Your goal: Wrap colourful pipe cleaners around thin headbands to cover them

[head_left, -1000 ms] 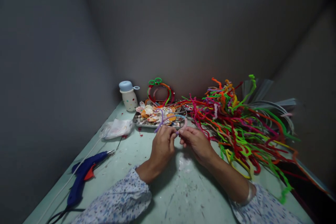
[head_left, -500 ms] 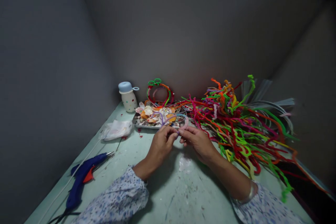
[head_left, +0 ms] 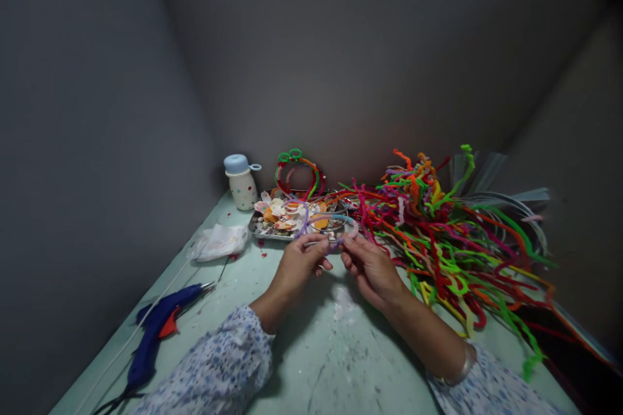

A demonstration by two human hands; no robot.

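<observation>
Near tray [head_left: 272, 236], fingers [head_left: 317, 248] pinching pastel stem [head_left: 349, 220]

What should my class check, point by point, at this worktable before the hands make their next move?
1. Left hand pinching the purple strand: ok.
2. Right hand pinching it too, close beside the other hand: ok.
3. Blue glue gun lying away from both hands: ok.
4. Glue gun cool or hot: cannot tell, nothing visible shows it.
5. White cord kept off the glue gun: not ok, it crosses over the body.
6. Pile of fuzzy stems sorted by colour: not ok, the colours lie mixed and tangled.
</observation>
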